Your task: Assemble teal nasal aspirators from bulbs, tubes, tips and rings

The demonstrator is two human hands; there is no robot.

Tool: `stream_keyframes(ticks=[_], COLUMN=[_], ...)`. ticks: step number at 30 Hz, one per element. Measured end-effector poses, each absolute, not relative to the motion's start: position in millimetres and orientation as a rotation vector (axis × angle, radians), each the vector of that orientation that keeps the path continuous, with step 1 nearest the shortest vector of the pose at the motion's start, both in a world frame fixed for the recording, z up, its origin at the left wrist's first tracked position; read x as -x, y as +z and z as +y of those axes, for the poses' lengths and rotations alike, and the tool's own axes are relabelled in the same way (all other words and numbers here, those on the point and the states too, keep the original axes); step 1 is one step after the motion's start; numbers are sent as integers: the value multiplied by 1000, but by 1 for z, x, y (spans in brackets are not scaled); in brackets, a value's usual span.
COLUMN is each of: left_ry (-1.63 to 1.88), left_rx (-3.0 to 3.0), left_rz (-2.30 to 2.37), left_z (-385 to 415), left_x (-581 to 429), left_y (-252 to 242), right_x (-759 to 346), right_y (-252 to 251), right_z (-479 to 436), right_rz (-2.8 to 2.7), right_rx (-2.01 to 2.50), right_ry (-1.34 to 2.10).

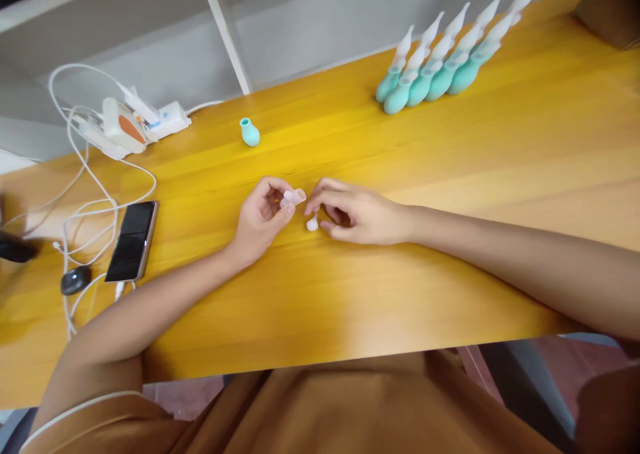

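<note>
My left hand (261,221) pinches a small translucent plastic connector (294,198) between thumb and fingers, its wide round opening facing right. Just right of it, my right hand (353,211) is low over the table, fingers bent and apart. A small white, round-ended plastic piece (313,224) is by its fingertips; whether they touch it I cannot tell. Farther back, a lone teal squeeze bulb (250,133) stands with its open neck up. At the back right, several teal bulbs with pointed translucent tips (440,74) stand upright in close rows.
On the left lie a dark-screened phone (131,241), a black rounded gadget (76,281) and looping white cables (114,204). A power strip (170,119) with plugged-in adapters sits against the wall. A dark brown object (607,11) stands in the far right corner of the wooden table (300,307).
</note>
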State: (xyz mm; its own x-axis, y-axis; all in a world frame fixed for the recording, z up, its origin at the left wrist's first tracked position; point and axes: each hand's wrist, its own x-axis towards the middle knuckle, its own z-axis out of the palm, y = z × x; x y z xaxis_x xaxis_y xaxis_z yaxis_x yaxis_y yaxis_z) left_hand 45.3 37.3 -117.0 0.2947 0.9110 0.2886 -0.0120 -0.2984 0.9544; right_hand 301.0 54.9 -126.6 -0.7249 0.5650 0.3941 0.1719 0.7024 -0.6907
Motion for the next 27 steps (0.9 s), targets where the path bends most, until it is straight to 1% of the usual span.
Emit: stream_keyframes(ticks=[3,5,7,11,13,24,27], left_ry=[1169,1156,1140,1119,1115,1101,1110], left_rx=[-1585,-1603,-1611,-1653,-1693,-1760,-1746], left_rz=[819,813,825,841,834,831,841], left_z=[39,39,39,40,40,38,37], left_x=[-44,-43,-42,-43,-44,-47,-48], left_y=[-119,-119,-120,-121,-122,-120,-120], right_x=[-299,-298,-298,-299,-300,-299,-299], right_y=[-126,-126,-127,-127,-126,-129,-128], right_z=[52,52,54,58,57,55,55], right_rz=[-2380,-2315,-2181,-1886,-1831,-1860,-1922], right_rx=[555,543,552,617,631,630,619], right_ry=[813,853,957,1274,1330,1215,1069])
